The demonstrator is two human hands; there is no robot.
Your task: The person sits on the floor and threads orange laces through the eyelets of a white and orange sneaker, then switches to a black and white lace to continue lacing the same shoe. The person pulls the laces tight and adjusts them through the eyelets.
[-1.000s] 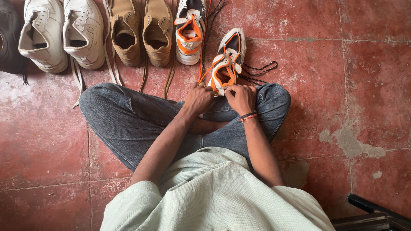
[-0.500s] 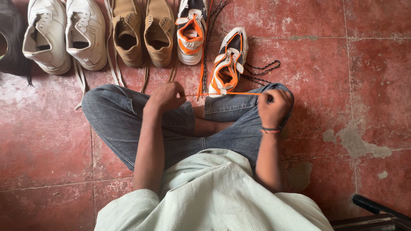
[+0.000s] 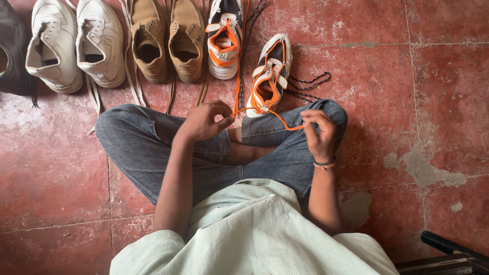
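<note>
On the red tiled floor (image 3: 417, 76) a person sits cross-legged in jeans (image 3: 153, 147), with white sneakers (image 3: 76, 43) at eleven o'clock, tan boots (image 3: 165, 43) beside them toward twelve, and one orange-trimmed sneaker (image 3: 224, 40) at twelve. Just right of twelve its mate, the shoe (image 3: 270, 74), stands touching the knee, its orange lace (image 3: 277, 118) running slack from the lowest eyelets out to both sides. The left hand (image 3: 204, 122) pinches one lace end in a closed grip and the right hand (image 3: 320, 133) pinches the other; the lacing looks barely begun, most eyelets yet unthreaded.
</note>
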